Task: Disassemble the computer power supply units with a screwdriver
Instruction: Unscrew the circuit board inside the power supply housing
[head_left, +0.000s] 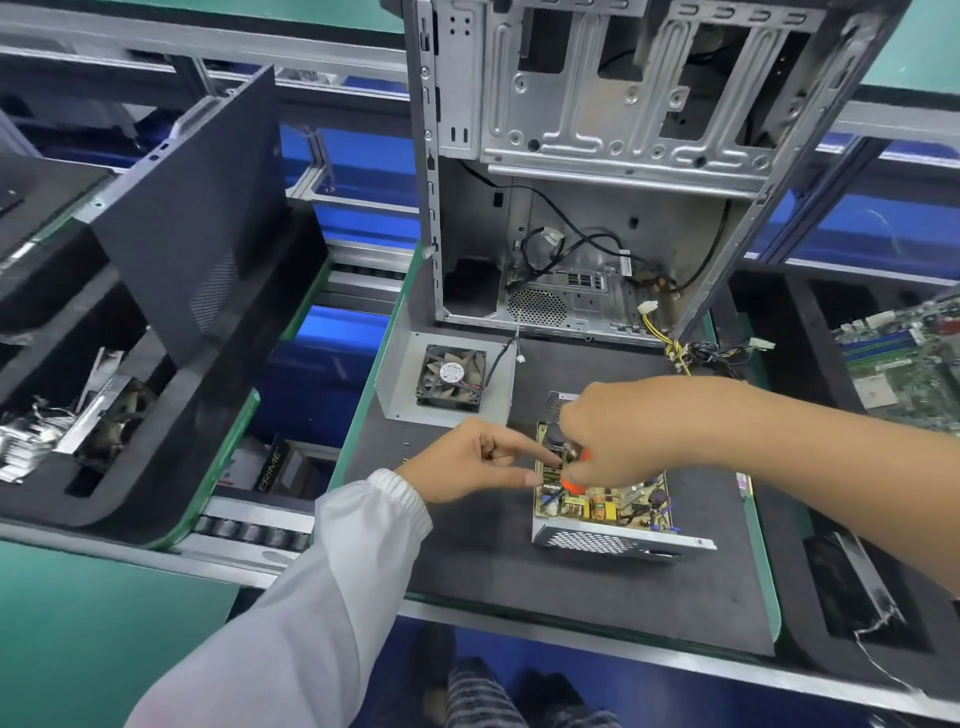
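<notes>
The right hand (618, 431) is curling its fingers (571, 470) around the orange-handled screwdriver (577, 480). Only a small bit of the orange handle is showing; the tip is hiding under the hand, so I cannot tell which screw it is sitting on. The left hand (467, 460) is coming in from the other side. Its pointer finger and thumb are reaching out straight, close together, and touching the left edge of the green and yellow circuit board (602, 501). The other fingers are folding in. I cannot tell if the left hand is pinching anything.

The circuit board is lying flat inside the open silver metal power supply box (618, 543), right under both hands. The box's long side is running left to right. The right hand is over the back left corner of it, so the screwdriver is probably pointing down there. The right hand is the nearer one for turning a screw, and the left hand looks ready to steady the board.

The box is sitting on the dark grey tabletop (519, 597). Just behind it are a small black fan on a grey metal plate (452, 379) and a big empty silver computer case (597, 171) with loose wires. A green motherboard (904, 364) is lying far to the right.
</notes>
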